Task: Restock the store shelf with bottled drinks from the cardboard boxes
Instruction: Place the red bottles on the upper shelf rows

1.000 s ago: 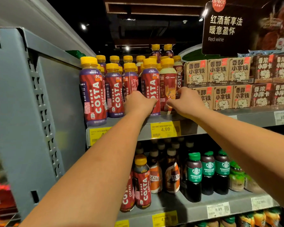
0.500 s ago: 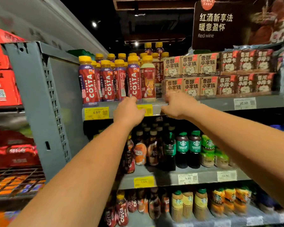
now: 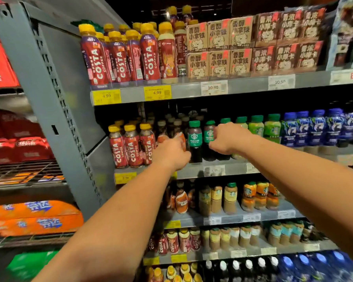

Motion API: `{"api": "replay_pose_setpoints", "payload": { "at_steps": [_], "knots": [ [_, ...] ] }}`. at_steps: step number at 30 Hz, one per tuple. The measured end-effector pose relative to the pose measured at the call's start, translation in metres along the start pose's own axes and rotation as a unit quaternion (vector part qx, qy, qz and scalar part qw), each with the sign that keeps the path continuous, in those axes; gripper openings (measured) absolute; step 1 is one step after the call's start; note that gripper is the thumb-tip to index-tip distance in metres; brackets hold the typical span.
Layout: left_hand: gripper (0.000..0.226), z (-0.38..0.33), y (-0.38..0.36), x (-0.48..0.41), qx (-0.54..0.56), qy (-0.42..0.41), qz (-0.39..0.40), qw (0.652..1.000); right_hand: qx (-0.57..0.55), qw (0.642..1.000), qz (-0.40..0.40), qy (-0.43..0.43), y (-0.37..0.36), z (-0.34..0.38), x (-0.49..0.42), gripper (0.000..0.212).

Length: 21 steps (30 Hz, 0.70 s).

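Note:
On the second shelf [image 3: 194, 171], my left hand [image 3: 171, 154] curls its fingers round a tilted orange-labelled bottle [image 3: 180, 139], just right of three red Costa bottles [image 3: 132, 148]. My right hand [image 3: 226, 139] is up against the dark green-capped Starbucks bottles [image 3: 195, 139]. Its fingers are curled, and its back hides whether they hold one. On the top shelf [image 3: 183, 91], yellow-capped Costa bottles [image 3: 118, 55] stand in rows beside brown drink cartons [image 3: 218, 47]. No cardboard box of stock is in view.
A grey perforated upright [image 3: 55, 102] borders the shelves on the left. Red Coca-Cola packs [image 3: 18, 147] and orange packs [image 3: 35, 218] lie on wire racks beyond it. Green and blue bottles [image 3: 302, 129] fill the second shelf's right side. More bottles stand on the lower shelves [image 3: 232, 218].
Both hands have come down from the top shelf's front edge to the second shelf. The view has tilted down, and lower shelves now show.

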<state>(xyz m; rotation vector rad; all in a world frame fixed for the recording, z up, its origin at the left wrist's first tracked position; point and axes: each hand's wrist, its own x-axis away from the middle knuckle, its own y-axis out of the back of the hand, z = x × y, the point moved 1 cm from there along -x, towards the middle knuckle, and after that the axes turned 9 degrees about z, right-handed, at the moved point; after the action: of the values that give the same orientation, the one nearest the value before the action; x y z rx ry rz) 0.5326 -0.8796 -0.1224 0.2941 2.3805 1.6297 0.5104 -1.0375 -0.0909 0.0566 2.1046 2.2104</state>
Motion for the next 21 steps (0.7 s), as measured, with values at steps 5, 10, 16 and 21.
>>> {"api": "replay_pose_setpoints", "payload": {
  "at_steps": [5,10,16,21],
  "knots": [
    [0.021,0.011,-0.047,0.016,-0.006,-0.024,0.076,0.997,-0.015,0.998,0.058,-0.022,-0.061,0.005,0.017,0.018],
    [0.025,0.032,-0.112,0.037,-0.004,-0.03,0.147,0.989,-0.019,0.992,0.116,-0.04,-0.128,0.009,0.042,0.019],
    [0.012,0.057,-0.199,0.06,-0.002,-0.036,0.236,0.971,-0.032,0.975,0.214,-0.058,-0.214,0.003,0.063,0.027],
    [0.007,0.067,-0.265,0.073,0.012,0.021,0.288,0.957,-0.04,0.962,0.266,-0.045,-0.284,-0.008,0.065,0.015]
  ]
}}
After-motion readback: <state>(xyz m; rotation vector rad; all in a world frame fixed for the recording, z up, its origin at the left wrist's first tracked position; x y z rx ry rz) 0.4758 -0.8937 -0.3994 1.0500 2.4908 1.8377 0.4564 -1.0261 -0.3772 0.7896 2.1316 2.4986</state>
